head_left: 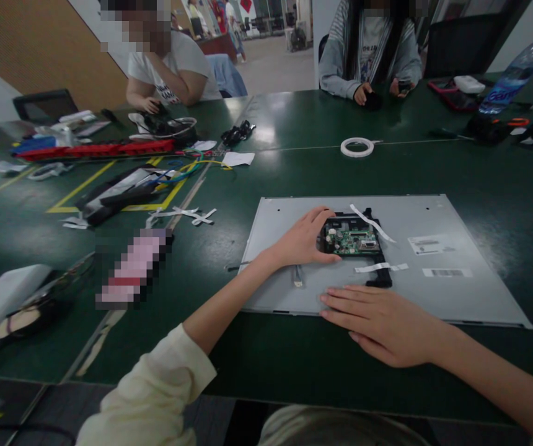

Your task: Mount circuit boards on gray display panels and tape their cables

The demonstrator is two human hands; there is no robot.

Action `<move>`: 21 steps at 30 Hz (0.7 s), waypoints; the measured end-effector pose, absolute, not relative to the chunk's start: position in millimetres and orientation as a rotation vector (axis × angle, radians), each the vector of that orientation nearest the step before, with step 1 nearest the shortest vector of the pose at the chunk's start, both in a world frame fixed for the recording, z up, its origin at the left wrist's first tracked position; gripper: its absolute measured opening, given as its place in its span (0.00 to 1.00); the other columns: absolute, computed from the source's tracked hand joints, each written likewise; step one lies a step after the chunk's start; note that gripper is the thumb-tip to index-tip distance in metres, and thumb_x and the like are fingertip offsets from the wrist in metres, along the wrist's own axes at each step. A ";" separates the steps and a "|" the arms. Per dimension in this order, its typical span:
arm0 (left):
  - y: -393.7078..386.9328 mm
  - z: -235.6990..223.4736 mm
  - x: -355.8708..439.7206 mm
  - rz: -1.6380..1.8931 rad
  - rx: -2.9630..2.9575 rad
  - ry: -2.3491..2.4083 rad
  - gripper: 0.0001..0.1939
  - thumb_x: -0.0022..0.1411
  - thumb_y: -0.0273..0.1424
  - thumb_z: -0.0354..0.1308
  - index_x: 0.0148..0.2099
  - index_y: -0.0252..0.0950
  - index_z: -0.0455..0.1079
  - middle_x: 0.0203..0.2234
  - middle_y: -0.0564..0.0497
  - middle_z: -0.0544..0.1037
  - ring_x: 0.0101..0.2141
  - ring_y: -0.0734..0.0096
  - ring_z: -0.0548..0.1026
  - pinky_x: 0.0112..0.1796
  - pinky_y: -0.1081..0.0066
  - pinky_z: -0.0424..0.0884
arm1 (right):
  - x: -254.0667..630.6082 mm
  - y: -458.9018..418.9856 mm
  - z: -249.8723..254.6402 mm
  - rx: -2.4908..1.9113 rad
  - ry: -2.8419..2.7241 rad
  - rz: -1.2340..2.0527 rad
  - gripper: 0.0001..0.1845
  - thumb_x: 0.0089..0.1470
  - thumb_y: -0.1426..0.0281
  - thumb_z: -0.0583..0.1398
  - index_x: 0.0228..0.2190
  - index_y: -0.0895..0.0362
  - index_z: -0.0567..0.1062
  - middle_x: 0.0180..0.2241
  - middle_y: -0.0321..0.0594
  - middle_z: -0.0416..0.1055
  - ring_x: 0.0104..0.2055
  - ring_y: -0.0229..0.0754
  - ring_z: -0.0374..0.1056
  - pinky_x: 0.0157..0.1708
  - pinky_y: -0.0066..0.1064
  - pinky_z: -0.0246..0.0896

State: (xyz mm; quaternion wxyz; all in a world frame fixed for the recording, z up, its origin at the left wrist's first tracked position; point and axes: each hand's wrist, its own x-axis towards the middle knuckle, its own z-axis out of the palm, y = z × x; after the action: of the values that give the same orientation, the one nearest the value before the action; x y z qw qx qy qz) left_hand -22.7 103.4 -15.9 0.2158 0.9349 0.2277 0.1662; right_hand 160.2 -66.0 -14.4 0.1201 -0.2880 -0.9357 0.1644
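A flat grey metal panel (415, 217), like the back of a display, lies on the green table. Near its middle sits a green circuit board (350, 240) in a black frame, with white tape strips (373, 222) across the frame's right side. My left hand (306, 238) grips the board's left end, thumb at the near edge and fingers at the far edge. Flat over the panel's near edge rests my right hand (382, 319), fingers stretched out and holding nothing. A short cable with a connector (298, 275) lies on the panel below my left hand.
A tape roll (357, 147) lies beyond the panel. To the left are a phone (136, 269), tape scraps (192, 214), a white power bank (8, 303) and a red strip (94, 150). A water bottle (517, 74) stands far right. Two people sit across the table (289, 167).
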 end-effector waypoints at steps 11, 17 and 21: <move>104.8 -23.7 -24.0 0.453 2.617 0.627 0.44 0.48 0.50 0.61 0.62 0.35 0.51 0.60 0.37 0.56 0.60 0.49 0.56 0.58 0.51 0.56 | 159.3 -66.1 -12.8 -0.868 -2.746 0.521 0.28 0.61 0.65 0.49 0.62 0.57 0.56 0.64 0.38 0.49 0.66 0.40 0.44 0.64 0.39 0.44; 103.2 -23.3 -24.3 0.455 2.595 0.643 0.45 0.47 0.51 0.61 0.62 0.36 0.51 0.60 0.37 0.55 0.60 0.47 0.56 0.57 0.49 0.57 | 158.8 -66.1 -10.8 -0.852 -2.700 0.569 0.28 0.61 0.68 0.49 0.62 0.56 0.57 0.63 0.39 0.51 0.65 0.39 0.45 0.64 0.38 0.44; 100.7 -19.5 -27.3 0.417 2.643 0.661 0.46 0.47 0.53 0.60 0.62 0.36 0.51 0.60 0.37 0.56 0.61 0.47 0.55 0.58 0.49 0.55 | 156.7 -66.5 -9.0 -0.833 -2.716 0.600 0.28 0.61 0.67 0.49 0.62 0.57 0.57 0.63 0.40 0.50 0.66 0.39 0.44 0.64 0.38 0.43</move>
State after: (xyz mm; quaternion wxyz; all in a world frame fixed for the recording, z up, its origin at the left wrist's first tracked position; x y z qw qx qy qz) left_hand -27.3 100.7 -19.5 0.1916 0.9412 0.2354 0.1487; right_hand 156.7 -66.5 -9.0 0.1188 -0.2849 -0.9287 0.2052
